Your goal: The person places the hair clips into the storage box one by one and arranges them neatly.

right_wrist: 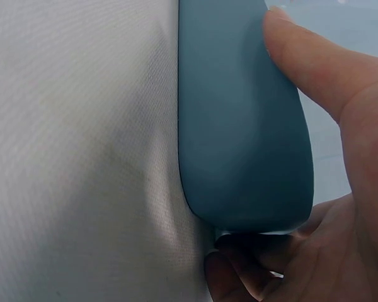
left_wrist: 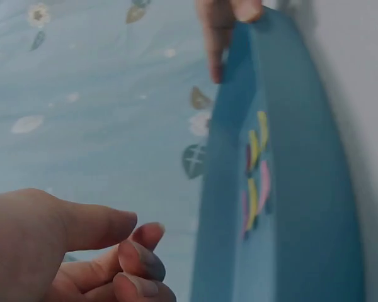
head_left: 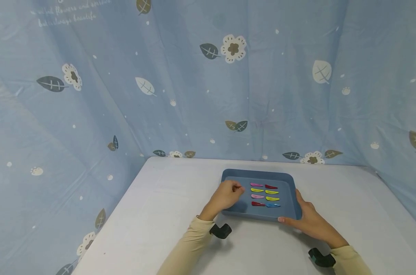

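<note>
A shallow blue-grey tray (head_left: pixel 259 216) lies on the white table. Inside it, several snap hair clips (head_left: pixel 272 198) in yellow, pink, red, purple and blue form two columns. My right hand (head_left: pixel 309 219) grips the tray's near right corner, thumb along the near wall, fingers at the right side; the right wrist view shows the thumb (right_wrist: pixel 315 60) on the wall. Over the tray's left part hovers my left hand (head_left: pixel 228 194), its thumb and fingers bent together. A small dark reddish spot shows at its fingertips; whether it is a clip I cannot tell.
A blue curtain (head_left: pixel 280 95) with leaf and flower prints hangs behind the table and along its left side. White tabletop (head_left: pixel 173 198) surrounds the tray. Each wrist carries a black camera mount (head_left: pixel 220 231).
</note>
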A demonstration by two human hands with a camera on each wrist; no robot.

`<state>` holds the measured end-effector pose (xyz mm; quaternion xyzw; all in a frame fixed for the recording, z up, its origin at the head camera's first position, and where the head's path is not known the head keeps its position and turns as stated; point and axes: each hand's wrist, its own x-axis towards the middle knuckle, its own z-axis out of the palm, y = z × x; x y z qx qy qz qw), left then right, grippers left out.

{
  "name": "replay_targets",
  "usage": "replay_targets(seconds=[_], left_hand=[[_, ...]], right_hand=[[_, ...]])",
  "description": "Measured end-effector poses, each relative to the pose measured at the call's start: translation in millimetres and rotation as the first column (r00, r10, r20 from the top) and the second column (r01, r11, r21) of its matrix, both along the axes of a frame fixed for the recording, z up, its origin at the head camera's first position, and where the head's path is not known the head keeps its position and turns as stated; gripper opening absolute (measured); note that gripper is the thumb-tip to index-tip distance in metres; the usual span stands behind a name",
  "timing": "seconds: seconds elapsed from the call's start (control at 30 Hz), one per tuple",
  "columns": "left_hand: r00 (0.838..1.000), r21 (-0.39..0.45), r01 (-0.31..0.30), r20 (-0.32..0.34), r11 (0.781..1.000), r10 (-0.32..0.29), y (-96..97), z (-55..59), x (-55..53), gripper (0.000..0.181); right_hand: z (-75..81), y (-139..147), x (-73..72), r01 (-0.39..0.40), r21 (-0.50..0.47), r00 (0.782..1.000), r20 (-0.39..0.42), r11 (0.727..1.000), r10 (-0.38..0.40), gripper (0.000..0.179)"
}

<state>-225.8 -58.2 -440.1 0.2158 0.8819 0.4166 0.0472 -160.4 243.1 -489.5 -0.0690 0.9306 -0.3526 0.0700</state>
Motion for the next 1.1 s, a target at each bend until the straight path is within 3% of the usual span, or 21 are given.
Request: replay_targets(seconds=[0.23,0.5,0.77,1.1], left_hand=[[1.0,0.049,-0.001,-0.025,0.999,0.003,-28.7,13.1,4.6,0.026],[0.998,0.099,-0.045,-0.031,0.994,0.048,-62.6,17.7,7.8,0.027],[0.99,0.101,-0.141,0.009,0.985,0.141,-89.8,16.2,11.8,0.023],[0.978,0.067,-0.203,0.072,0.977,0.198,-116.0,1.6,19.6,0.021]], right_hand=[[-1.0,0,1.5,0.006,0.002,1.0,-0.005,1.0,-0.006,0.131],[-0.7,1,-0.1,0.004,0.018,1.0,0.007,1.0,-0.004,0.131],[0.3,1,-0.5,-0.005,0.012,1.0,-0.004,1.0,0.005,0.129],[1.0,0,0.1,-0.013,-0.005,1.0,-0.018,1.0,0.013,0.128]])
